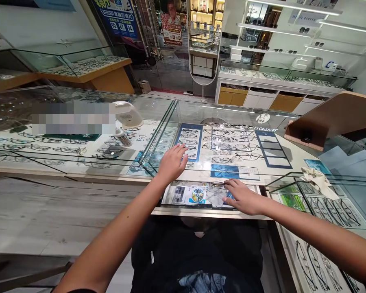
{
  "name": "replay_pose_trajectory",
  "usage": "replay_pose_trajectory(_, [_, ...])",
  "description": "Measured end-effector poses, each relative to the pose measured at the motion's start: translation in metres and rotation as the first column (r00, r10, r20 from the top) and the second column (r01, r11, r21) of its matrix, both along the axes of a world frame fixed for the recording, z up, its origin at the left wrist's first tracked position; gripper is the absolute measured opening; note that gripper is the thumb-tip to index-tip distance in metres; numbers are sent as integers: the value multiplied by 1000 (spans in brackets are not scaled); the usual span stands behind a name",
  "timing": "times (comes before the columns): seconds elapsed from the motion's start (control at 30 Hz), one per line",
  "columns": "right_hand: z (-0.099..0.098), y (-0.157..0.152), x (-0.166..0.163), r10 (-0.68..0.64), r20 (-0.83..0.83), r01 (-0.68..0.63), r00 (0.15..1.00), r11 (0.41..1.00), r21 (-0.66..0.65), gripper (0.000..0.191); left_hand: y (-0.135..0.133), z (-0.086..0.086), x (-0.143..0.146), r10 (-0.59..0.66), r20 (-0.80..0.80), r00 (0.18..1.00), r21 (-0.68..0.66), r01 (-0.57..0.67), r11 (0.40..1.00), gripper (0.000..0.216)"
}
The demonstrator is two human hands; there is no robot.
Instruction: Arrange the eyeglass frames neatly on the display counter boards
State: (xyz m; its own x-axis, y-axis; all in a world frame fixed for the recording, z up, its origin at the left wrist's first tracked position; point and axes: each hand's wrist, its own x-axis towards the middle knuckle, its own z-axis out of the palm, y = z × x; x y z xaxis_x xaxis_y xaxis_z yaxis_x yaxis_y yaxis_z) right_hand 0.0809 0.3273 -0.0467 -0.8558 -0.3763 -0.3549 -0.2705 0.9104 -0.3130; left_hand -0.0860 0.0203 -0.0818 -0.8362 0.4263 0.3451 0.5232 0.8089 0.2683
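My left hand (171,162) lies flat, fingers spread, on the glass top of a display counter (232,114), above rows of eyeglass frames (228,142) laid out inside. My right hand (242,197) reaches into the open lower tray (207,209) at the counter's near edge. Its fingertips touch a pair of glasses (218,185) lying there; whether they grip it I cannot tell. A leaflet with a round picture (190,194) lies in the tray left of that hand.
A second glass case (64,134) adjoins on the left, a small white bottle (122,136) and a white device (128,114) on it. A crumpled cloth (319,179) lies on the glass to the right. Behind stand wall shelves, further cases and a tall mirror (203,40).
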Motion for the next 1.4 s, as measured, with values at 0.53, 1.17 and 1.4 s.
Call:
replay_pose_trajectory(0.53, [52, -43, -57, 50, -484, 38, 874, 985, 170, 71, 0, 0, 2, -4, -6, 1000, -41, 4, 999, 52])
replay_pose_trajectory(1.17, [29, -45, -74, 51, -483, 67, 874, 972, 225, 69, 1, 2, 2, -6, 4, 1000, -24, 6, 1000, 50])
replay_pose_trajectory(1.4, [41, -51, -65, 47, -475, 86, 879, 963, 255, 72, 1, 0, 2, -2, 4, 1000, -31, 2, 1000, 50])
